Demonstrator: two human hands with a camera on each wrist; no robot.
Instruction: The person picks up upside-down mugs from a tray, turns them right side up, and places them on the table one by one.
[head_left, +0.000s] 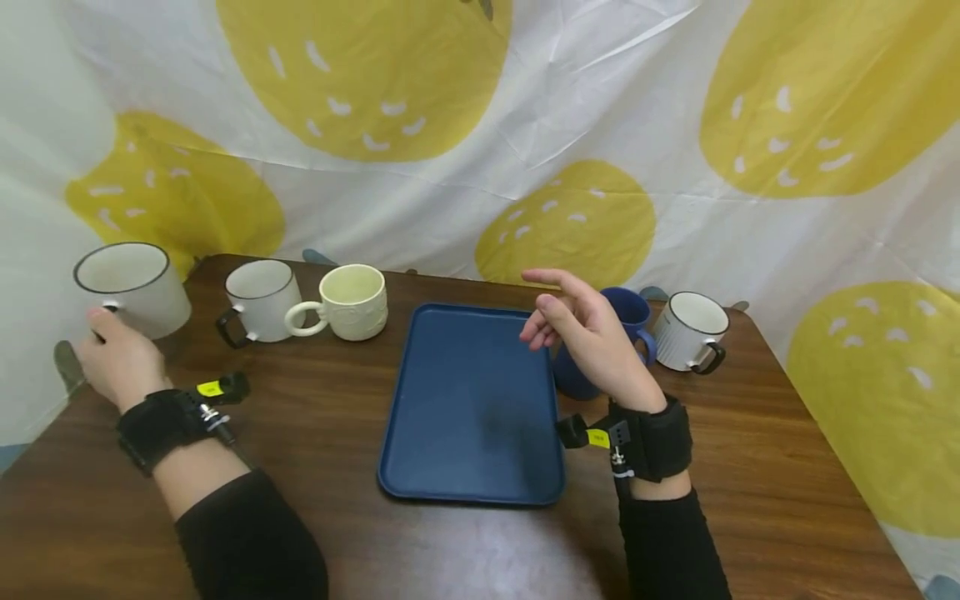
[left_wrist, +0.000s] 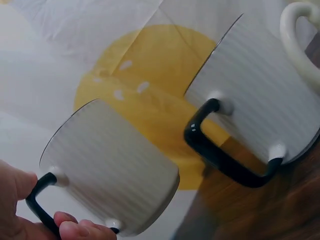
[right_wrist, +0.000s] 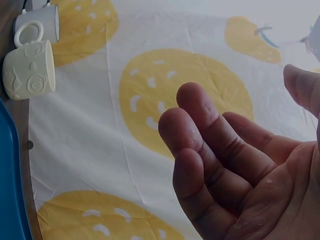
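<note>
My left hand (head_left: pixel 112 342) grips the black handle of a white enamel mug with a dark rim (head_left: pixel 133 287) at the table's far left edge. In the left wrist view my fingers (left_wrist: pixel 75 227) curl round that handle, and the held mug (left_wrist: pixel 110 170) shows against the cloth with no wood under it. My right hand (head_left: pixel 543 312) hovers above the right edge of a blue tray (head_left: pixel 472 400). Its fingers are loosely curled and hold nothing; the right wrist view shows the bare right palm (right_wrist: pixel 225 165). A blue mug (head_left: pixel 630 310) stands just behind it, partly hidden.
A second white mug with a black handle (head_left: pixel 262 298) and a cream mug (head_left: pixel 352 300) stand left of the tray. Another white mug (head_left: pixel 693 329) stands at the far right. A white cloth with yellow patches (head_left: pixel 525 125) hangs behind the wooden table (head_left: pixel 315 433).
</note>
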